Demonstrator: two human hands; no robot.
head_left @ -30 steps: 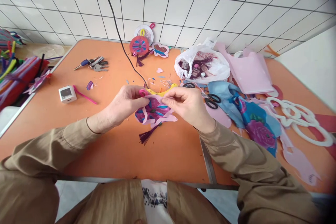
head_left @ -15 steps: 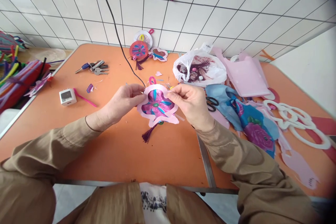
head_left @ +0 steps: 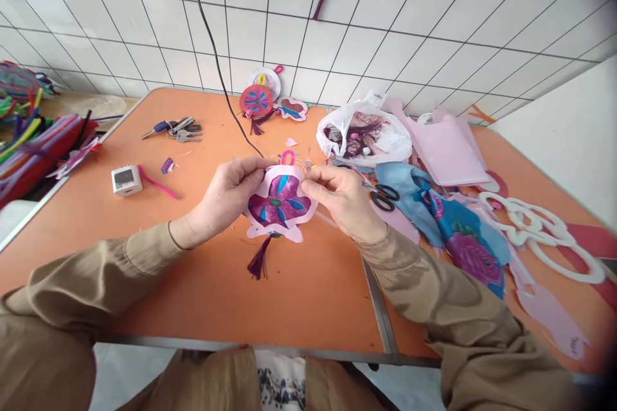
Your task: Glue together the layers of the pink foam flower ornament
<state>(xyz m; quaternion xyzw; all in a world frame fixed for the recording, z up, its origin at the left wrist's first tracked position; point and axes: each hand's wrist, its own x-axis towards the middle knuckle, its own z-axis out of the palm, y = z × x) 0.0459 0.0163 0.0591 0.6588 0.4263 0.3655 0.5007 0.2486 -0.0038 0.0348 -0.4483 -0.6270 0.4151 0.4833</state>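
a: what are the hands doing?

b: both hands hold one little paper fan (head_left: 279,204). it is pink at the edge, with a purple and blue flower in the middle. it is up just over the orange table (head_left: 207,282), near the front.

a: how do they hold it?

b: the left hand (head_left: 226,196) pinches the left side, thumb on top. the right hand (head_left: 340,196) pinches the top right edge with its fingertips. both are closed on the fan, one on each side.

a: what hangs under it?

b: a dark purple tassel (head_left: 258,261). it dangles down and its tip looks close to the table. a pink loop (head_left: 288,157) pokes out at the top.

a: what step is this, do you think?

b: i think the fan is being pressed and checked along the rim, near the loop. the parts look put together already.

a: what does the next bit need?

b: soft fingers, i guess. the edge is thin and could bend. the scissors (head_left: 383,196) lie just beside the right hand, and the white plastic bag (head_left: 364,131) sits behind, so reaching needs care.
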